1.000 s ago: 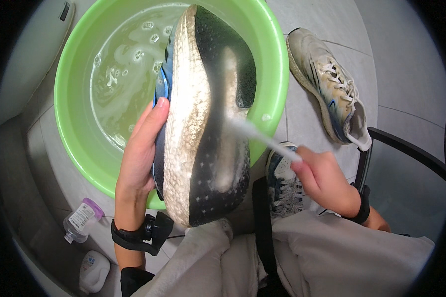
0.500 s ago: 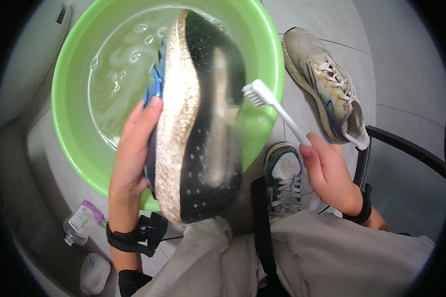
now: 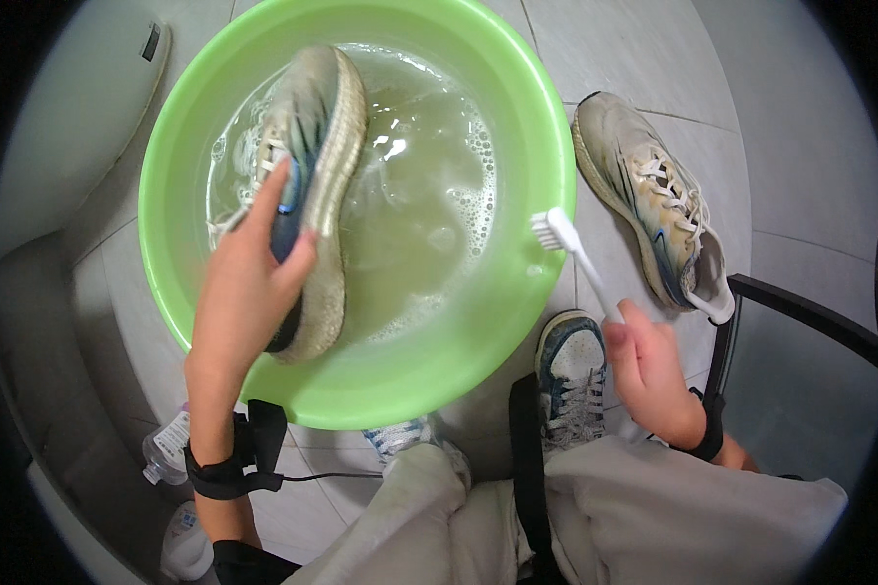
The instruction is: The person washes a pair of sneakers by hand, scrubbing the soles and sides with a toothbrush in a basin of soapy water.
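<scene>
Now the left hand (image 3: 249,283) wraps around one dirty shoe (image 3: 312,185), dipping it on its side in the green basin (image 3: 517,136) of soapy water, likely to rinse it. At four o'clock, the right hand (image 3: 649,366) grips one toothbrush (image 3: 576,258), bristles raised clear. A second shoe (image 3: 654,205) waits at three o'clock on the floor tiles (image 3: 634,49).

A worn sneaker (image 3: 654,200) lies on the grey tiled floor (image 3: 800,127), a plastic bottle (image 3: 166,448) lower left

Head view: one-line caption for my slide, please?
Left hand dips dirty sneaker in soapy round green plastic basin; right hand holds white toothbrush.
</scene>
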`<state>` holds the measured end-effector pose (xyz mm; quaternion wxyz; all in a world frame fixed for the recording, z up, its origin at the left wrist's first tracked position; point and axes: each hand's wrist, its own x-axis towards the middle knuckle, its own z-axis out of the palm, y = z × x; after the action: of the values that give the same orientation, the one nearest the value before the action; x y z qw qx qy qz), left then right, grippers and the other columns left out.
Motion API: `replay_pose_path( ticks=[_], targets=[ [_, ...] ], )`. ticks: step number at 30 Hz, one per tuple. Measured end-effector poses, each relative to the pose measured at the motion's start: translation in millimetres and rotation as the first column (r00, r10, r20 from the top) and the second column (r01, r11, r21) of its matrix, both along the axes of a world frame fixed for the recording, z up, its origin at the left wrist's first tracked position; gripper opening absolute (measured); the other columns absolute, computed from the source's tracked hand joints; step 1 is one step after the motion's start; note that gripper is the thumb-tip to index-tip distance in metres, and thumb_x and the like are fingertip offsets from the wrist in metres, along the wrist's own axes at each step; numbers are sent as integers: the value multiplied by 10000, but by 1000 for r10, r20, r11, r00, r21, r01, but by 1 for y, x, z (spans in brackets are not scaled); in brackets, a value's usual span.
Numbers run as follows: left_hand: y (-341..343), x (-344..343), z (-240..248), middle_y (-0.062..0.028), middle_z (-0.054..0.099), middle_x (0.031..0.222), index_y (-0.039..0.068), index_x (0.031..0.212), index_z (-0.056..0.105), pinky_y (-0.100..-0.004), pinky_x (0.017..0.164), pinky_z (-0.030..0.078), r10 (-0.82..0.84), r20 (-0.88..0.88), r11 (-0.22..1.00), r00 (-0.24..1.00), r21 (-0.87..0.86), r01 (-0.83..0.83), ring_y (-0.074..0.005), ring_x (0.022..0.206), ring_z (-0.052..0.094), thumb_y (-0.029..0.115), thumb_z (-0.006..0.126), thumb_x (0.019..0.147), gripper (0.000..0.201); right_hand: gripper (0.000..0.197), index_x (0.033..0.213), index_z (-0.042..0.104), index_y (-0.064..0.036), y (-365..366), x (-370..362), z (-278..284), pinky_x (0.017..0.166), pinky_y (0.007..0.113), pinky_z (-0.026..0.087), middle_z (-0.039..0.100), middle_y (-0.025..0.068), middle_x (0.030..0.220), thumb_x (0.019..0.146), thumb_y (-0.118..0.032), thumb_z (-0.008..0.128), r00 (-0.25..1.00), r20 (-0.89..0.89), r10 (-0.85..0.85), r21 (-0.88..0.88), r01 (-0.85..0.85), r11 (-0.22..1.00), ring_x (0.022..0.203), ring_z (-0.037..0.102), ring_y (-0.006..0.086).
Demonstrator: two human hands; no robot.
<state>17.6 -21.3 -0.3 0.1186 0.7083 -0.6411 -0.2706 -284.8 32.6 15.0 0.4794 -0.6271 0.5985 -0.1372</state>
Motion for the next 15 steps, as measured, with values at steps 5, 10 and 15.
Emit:
replay_pose_path(
  ticks=[5, 10, 15],
  targets=[
    [5, -15, 3, -226, 575, 750, 148, 1277, 371, -397, 622, 428, -48, 51, 995, 998, 85, 43, -353, 639, 556, 159, 553, 775, 535, 201, 764, 443, 0, 7, 7, -2, 430, 384, 367, 462, 173, 501, 874, -168, 452, 998, 34, 58, 76, -60, 995, 468, 486, 372],
    [10, -21, -12, -198, 551, 611, 156, 1279, 368, -425, 588, 433, -284, 309, 954, 908, -1, 299, -344, 567, 547, 147, 533, 775, 530, 180, 792, 445, 8, 3, 11, 0, 439, 415, 370, 477, 186, 516, 868, -155, 454, 997, -54, 45, 90, -40, 995, 487, 490, 390],
    [10, -21, -19, -187, 541, 579, 156, 1287, 355, -429, 563, 431, -331, 310, 942, 891, 53, 332, -351, 547, 542, 143, 533, 777, 541, 166, 810, 451, 6, 4, 13, -4, 452, 431, 377, 493, 189, 527, 862, -151, 461, 991, -100, 94, 119, -82, 989, 496, 498, 391]
  ],
)
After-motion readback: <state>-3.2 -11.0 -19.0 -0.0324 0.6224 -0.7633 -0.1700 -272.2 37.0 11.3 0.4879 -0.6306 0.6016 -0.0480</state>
